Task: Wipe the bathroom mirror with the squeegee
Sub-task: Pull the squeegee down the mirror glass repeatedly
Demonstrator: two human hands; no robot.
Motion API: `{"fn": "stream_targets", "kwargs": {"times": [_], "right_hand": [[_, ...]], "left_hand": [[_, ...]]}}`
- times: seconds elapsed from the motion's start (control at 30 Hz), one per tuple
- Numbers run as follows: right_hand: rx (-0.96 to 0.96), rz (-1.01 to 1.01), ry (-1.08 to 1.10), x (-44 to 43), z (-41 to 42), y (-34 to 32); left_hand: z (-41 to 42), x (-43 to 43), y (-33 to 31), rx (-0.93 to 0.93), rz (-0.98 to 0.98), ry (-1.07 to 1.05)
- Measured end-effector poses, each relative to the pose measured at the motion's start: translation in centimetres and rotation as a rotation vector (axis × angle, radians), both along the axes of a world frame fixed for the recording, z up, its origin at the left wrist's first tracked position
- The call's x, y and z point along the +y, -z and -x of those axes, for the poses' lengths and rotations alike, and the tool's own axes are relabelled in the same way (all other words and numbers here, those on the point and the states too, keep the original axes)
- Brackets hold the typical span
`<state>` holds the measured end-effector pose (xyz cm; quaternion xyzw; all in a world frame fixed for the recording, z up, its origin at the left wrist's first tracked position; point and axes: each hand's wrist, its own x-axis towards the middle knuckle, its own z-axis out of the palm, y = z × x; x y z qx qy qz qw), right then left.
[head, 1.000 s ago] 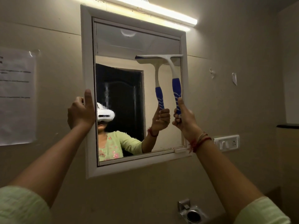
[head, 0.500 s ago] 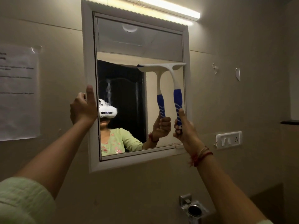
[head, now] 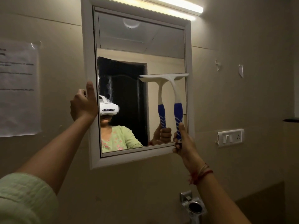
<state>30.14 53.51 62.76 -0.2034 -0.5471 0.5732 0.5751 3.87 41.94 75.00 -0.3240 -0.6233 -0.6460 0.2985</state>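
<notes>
A white-framed mirror (head: 90, 62) hangs on the beige wall. My right hand (head: 182, 143) grips the blue handle of a white squeegee (head: 175, 94), whose blade lies flat against the glass about halfway down the mirror's right side. My left hand (head: 83, 105) holds the left edge of the mirror frame, thumb up on its front. A whitish smear streak (head: 110, 88) shows on the glass left of centre. The squeegee and a person wearing a white headset are reflected in the mirror.
A tube light (head: 178, 5) glows above the mirror. A paper sheet (head: 17, 88) is taped to the wall at left. A switch and socket plate (head: 230, 137) sits to the right. A chrome holder (head: 192, 205) juts from the wall below.
The squeegee has slid down the right side of the glass from near the top to mid height, my right hand dropping with it. My left hand stays on the frame.
</notes>
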Motion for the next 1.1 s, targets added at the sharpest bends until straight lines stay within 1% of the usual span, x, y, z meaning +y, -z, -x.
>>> {"fn": "stream_targets", "kwargs": {"times": [0.23, 0.3, 0.47, 0.53, 0.63, 0.73, 0.97, 1.1], "right_hand": [[-0.063, 0.120, 0.003, -0.5, 0.6, 6.9], [-0.059, 0.123, 0.005, -0.6, 0.7, 6.9], [-0.042, 0.064, 0.004, -0.5, 0.4, 4.5], [-0.051, 0.084, 0.014, -0.5, 0.1, 5.1], [-0.071, 0.166, -0.002, -0.8, -0.2, 8.1], [-0.048, 0.213, -0.031, -1.2, -0.3, 10.4], [0.006, 0.164, -0.047, -1.4, 0.1, 7.0], [-0.029, 0.221, 0.000, -1.9, 0.4, 9.5]], "left_hand": [[0.1, 0.0, -0.1, 0.004, 0.007, -0.007], [0.0, 0.0, 0.0, 0.004, 0.010, -0.006], [-0.1, -0.2, -0.1, 0.008, 0.012, -0.004], [-0.1, -0.2, -0.1, 0.010, 0.012, -0.008], [-0.1, -0.2, 0.0, 0.008, 0.011, -0.013], [-0.1, -0.1, -0.1, 0.004, 0.005, -0.020], [0.0, 0.0, 0.0, 0.003, 0.014, -0.022], [0.1, 0.1, 0.0, 0.002, 0.009, -0.025]]}}
